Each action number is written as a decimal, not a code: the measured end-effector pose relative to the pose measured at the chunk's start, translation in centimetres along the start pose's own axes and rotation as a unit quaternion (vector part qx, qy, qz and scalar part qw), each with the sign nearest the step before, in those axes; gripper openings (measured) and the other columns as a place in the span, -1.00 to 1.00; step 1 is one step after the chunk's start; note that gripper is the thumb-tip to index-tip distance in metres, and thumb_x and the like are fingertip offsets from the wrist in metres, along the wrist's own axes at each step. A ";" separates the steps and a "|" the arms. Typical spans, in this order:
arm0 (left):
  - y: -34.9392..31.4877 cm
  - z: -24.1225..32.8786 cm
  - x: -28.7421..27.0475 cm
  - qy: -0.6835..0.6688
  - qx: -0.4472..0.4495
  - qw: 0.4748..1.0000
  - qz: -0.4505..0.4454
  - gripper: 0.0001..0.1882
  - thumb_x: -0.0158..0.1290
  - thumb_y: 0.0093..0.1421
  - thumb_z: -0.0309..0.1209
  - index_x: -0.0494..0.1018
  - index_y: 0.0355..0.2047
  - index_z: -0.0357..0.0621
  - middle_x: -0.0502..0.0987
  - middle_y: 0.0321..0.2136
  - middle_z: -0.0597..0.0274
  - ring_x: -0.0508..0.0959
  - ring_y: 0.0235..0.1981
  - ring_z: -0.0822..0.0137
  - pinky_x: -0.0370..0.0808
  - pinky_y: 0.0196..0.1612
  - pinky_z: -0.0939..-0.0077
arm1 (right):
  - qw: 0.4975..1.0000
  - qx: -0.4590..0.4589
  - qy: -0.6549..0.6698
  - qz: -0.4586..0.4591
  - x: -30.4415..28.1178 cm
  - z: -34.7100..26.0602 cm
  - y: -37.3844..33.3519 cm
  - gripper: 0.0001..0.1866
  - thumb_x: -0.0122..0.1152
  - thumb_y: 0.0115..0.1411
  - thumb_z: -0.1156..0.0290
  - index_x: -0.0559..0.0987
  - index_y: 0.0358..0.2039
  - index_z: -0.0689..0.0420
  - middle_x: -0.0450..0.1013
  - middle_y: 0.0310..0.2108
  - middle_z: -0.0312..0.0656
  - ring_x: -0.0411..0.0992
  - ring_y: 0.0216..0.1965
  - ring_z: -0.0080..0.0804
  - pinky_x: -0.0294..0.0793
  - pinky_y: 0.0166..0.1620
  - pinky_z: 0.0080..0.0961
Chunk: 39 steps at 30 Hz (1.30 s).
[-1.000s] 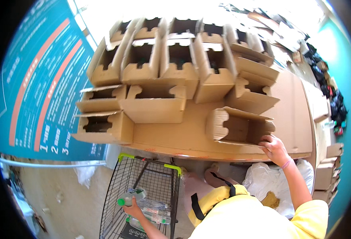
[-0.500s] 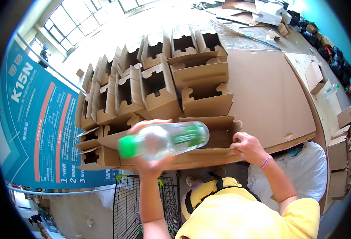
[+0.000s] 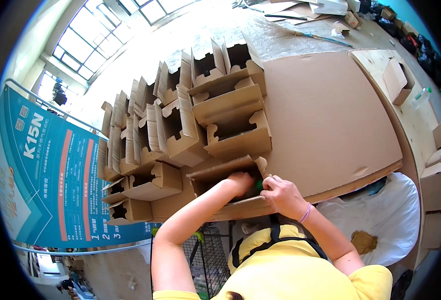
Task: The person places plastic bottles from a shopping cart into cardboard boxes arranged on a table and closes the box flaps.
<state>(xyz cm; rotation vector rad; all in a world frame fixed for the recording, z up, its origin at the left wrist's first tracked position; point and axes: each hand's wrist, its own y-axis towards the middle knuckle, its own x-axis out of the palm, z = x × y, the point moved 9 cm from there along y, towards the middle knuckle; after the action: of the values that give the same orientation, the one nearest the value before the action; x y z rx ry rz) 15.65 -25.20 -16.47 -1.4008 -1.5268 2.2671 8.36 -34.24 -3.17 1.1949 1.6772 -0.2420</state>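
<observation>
Since half a second ago, the bottle (image 3: 257, 184) has gone from raised in my left hand (image 3: 239, 181) down into the open box (image 3: 225, 176) at the cardboard sheet's (image 3: 325, 120) near edge. That hand is clenched around it inside; my right hand (image 3: 282, 195) steadies the box's flap so it stays open.

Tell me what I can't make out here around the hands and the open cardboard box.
Head view:
- Left hand: fingers hidden inside the open brown cardboard box, so its grip cannot be told.
- Small green item: only a sliver shows between the hands; kind unclear.
- Right hand: fingertips hidden at the box flap.
- Black wire cart: contents hidden by the left arm and the yellow shirt.
</observation>
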 end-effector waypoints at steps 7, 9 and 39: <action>-12.9 -1.5 -6.6 -0.253 0.068 0.886 0.383 -0.50 0.19 0.08 -0.36 0.41 0.04 -0.23 0.53 -0.09 -0.13 0.53 -0.03 0.00 0.47 0.00 0.26 | 0.993 0.026 0.039 0.107 -2.2 -0.3 0.1 -0.61 0.31 -0.01 0.47 0.55 -0.11 0.15 0.38 0.04 -0.09 0.43 -0.04 -0.22 0.50 -0.04 -0.39; -19.0 -2.7 -6.6 -0.321 0.033 0.805 0.497 -0.48 0.19 0.10 -0.32 0.40 0.07 -0.23 0.48 0.00 -0.10 0.49 0.05 0.04 0.41 0.10 0.29 | 0.982 0.050 0.092 0.158 -2.8 0.3 -0.6 -0.47 0.33 0.00 0.45 0.47 0.04 0.13 0.31 0.14 -0.06 0.40 0.04 -0.15 0.46 0.03 -0.34; -16.7 -4.4 4.2 -0.103 -0.133 0.859 0.483 -0.09 0.29 -0.05 -0.36 0.11 0.32 -0.01 0.07 0.31 0.01 0.03 0.35 -0.03 0.03 0.29 -0.18 | 0.854 0.415 0.307 -0.056 10.3 6.3 -0.3 -0.11 -0.08 0.21 -0.24 0.28 0.18 0.39 0.51 -0.31 0.26 0.49 -0.21 0.15 0.45 -0.12 -0.20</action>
<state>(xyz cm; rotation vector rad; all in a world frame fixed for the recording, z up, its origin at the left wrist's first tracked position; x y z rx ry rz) 9.66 -11.63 -6.77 -2.5233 -1.3904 2.8458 12.07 -32.36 -14.53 1.9584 2.3029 -0.7844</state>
